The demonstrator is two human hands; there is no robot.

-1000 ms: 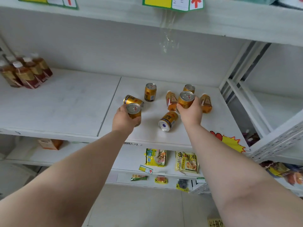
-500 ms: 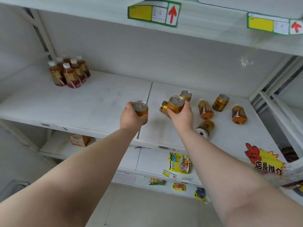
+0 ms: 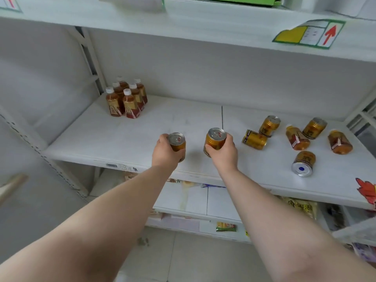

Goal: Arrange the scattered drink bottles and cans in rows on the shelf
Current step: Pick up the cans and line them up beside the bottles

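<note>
On the shelf (image 3: 122, 135), six bottles (image 3: 126, 98) stand grouped at back left, two rows of three. Loose stock lies at right: four cans (image 3: 255, 139), two of them toppled, and two bottles on their sides (image 3: 297, 137). Left hand (image 3: 164, 151) wraps one can (image 3: 177, 142); right hand (image 3: 222, 151) wraps another (image 3: 215, 139). Both cans upright, lids up, above the bare front of the shelf; probably bound for a new row beside the bottles. Both arms extended forward, roughly parallel, fingers closed round the can walls.
</note>
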